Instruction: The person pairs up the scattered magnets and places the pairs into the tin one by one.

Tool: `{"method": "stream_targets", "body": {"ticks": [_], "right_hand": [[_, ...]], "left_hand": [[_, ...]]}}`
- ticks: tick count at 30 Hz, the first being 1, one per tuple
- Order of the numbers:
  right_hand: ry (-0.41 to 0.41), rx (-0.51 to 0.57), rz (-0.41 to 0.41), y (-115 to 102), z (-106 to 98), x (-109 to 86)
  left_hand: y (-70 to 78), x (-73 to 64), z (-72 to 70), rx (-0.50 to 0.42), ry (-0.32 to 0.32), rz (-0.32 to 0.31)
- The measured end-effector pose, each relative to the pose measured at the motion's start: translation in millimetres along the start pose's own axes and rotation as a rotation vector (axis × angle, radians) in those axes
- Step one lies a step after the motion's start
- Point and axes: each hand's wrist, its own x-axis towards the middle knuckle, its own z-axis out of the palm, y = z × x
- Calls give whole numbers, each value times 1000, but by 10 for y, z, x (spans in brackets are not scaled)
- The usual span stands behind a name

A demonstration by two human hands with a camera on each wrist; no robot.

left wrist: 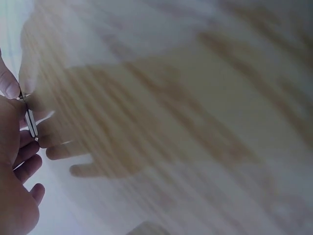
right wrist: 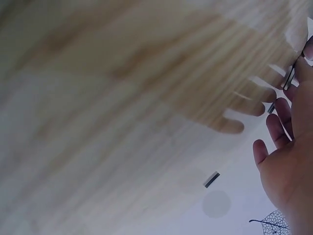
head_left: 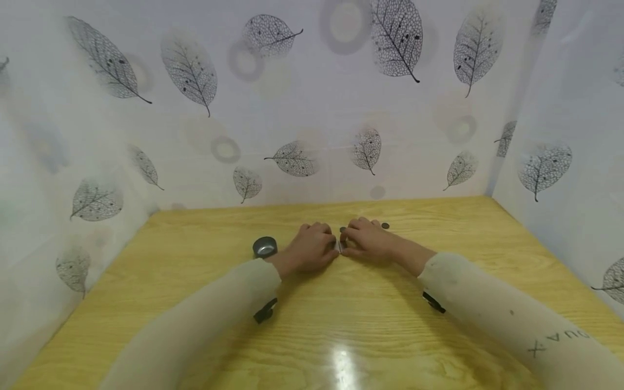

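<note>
My two hands meet at the middle of the wooden table (head_left: 341,325). Between their fingertips they pinch a small thin flat piece (head_left: 339,245), dark with a pale edge. The left hand (head_left: 314,248) holds it from the left with curled fingers, and the right hand (head_left: 364,240) holds it from the right. The left wrist view shows the piece (left wrist: 32,122) edge-on against the left hand (left wrist: 14,147). In the right wrist view the same piece (right wrist: 289,78) stands at the tips of the right hand (right wrist: 286,147). What the piece is cannot be made out.
A small dark round cap with a shiny inside (head_left: 265,247) sits just left of the left wrist. Two small dark discs (head_left: 385,225) (head_left: 343,229) lie behind the hands; one disc (right wrist: 212,179) shows in the right wrist view. Leaf-patterned walls (head_left: 312,108) close in three sides.
</note>
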Motion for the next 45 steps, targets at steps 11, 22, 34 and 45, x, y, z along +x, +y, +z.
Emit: {"method": "stream_targets", "body": {"ticks": [11, 22, 34, 45], "right_hand": [[-5, -32, -2, -37, -43, 17], [-3, 14, 21, 3, 41, -18], [-54, 70, 47, -30, 52, 55], [-126, 28, 58, -51, 11, 160]], "left_hand": [[1, -31, -44, 25, 11, -17], [-13, -91, -38, 85, 11, -78], [-222, -285, -106, 42, 71, -150], [-429, -499, -174, 7, 222, -143]]}}
